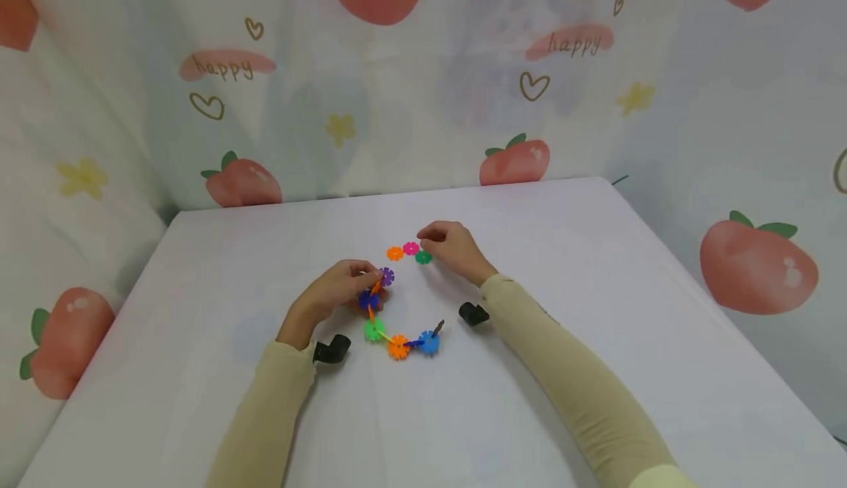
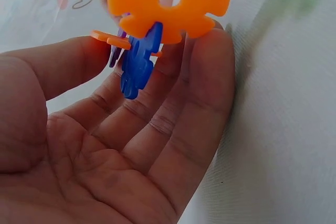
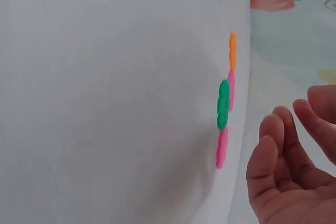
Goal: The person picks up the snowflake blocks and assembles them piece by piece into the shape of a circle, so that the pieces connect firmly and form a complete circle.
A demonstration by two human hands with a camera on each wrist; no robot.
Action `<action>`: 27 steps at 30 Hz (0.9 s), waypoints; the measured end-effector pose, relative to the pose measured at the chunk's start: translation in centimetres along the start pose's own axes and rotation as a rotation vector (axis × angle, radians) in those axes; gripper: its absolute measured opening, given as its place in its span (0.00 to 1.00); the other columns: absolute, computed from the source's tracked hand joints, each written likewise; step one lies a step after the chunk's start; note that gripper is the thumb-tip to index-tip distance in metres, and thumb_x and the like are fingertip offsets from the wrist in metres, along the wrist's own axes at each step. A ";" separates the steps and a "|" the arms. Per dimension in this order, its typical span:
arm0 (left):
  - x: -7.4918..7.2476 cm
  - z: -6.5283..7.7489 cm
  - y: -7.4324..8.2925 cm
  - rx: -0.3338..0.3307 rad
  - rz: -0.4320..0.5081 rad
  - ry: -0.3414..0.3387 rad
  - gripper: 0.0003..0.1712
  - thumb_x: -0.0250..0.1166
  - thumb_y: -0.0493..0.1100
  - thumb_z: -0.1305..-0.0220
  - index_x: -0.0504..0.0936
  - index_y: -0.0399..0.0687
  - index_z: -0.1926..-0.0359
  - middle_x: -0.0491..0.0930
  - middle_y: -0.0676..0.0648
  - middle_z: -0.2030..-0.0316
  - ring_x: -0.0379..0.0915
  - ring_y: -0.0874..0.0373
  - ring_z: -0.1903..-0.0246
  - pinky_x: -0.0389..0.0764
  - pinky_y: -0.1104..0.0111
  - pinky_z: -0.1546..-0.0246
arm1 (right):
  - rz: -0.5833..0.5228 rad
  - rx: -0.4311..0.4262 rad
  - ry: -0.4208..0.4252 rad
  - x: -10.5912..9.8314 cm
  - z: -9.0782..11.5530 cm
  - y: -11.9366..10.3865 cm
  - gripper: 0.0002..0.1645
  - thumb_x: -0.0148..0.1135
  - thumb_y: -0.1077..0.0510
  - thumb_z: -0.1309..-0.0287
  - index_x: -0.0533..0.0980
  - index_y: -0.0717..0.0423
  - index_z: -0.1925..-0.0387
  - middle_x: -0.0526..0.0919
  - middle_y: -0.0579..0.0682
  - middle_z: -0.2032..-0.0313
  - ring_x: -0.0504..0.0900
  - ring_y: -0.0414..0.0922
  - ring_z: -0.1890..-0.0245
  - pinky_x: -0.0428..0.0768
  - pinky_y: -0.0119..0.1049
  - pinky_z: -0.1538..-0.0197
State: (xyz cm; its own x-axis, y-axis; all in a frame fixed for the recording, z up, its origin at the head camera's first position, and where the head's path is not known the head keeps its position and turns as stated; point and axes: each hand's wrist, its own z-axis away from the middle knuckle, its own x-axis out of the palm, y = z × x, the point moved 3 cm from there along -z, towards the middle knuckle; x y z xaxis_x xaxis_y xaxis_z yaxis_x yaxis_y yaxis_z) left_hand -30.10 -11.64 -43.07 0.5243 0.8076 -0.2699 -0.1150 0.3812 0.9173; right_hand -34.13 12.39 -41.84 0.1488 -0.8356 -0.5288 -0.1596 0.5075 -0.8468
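Observation:
My left hand [image 1: 336, 284] holds the end of a curved chain of slotted plastic snowflake discs, near the purple disc [image 1: 387, 276]. Along the chain come a dark blue disc [image 1: 367, 300], a green one [image 1: 374, 331], an orange one [image 1: 399, 347], a light blue one [image 1: 429, 343] and a brown one [image 1: 439, 328]. In the left wrist view the thumb touches a small orange disc [image 2: 109, 39], with the blue disc [image 2: 139, 64] slotted beside it. My right hand [image 1: 455, 249], fingers loosely bent and empty, hovers by a loose dark green disc [image 1: 423, 257].
Loose orange [image 1: 395, 253] and bright pink [image 1: 412, 248] discs lie beside the green one. Another pink disc [image 3: 222, 148] shows in the right wrist view. Black wrist-worn pieces [image 1: 333, 349] sit by both forearms. A patterned curtain [image 1: 423, 91] hangs behind the white table [image 1: 198, 282].

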 end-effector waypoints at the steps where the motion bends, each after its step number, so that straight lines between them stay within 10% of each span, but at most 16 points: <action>1: -0.1 0.0 0.0 -0.001 0.002 0.003 0.18 0.57 0.48 0.15 0.81 0.36 0.46 0.89 0.40 0.55 0.88 0.51 0.62 0.87 0.64 0.57 | 0.011 0.007 0.008 -0.2 -0.2 0.1 0.16 0.62 0.62 0.25 0.83 0.65 0.42 0.87 0.58 0.47 0.82 0.54 0.47 0.82 0.45 0.39; 27: 0.2 0.6 -0.9 0.030 0.069 0.010 0.13 0.58 0.42 0.16 0.81 0.35 0.48 0.90 0.40 0.59 0.89 0.50 0.64 0.88 0.65 0.61 | 0.202 0.104 -0.076 -1.1 -1.1 3.2 0.17 0.66 0.64 0.32 0.84 0.60 0.43 0.81 0.57 0.50 0.77 0.54 0.46 0.79 0.50 0.39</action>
State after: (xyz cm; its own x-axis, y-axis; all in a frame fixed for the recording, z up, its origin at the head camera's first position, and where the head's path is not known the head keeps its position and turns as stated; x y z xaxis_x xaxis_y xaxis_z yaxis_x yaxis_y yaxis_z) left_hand -29.41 -12.13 -43.78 0.5074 0.8361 -0.2088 -0.1252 0.3113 0.9420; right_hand -35.86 14.70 -43.86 0.1978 -0.6984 -0.6879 -0.0928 0.6852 -0.7224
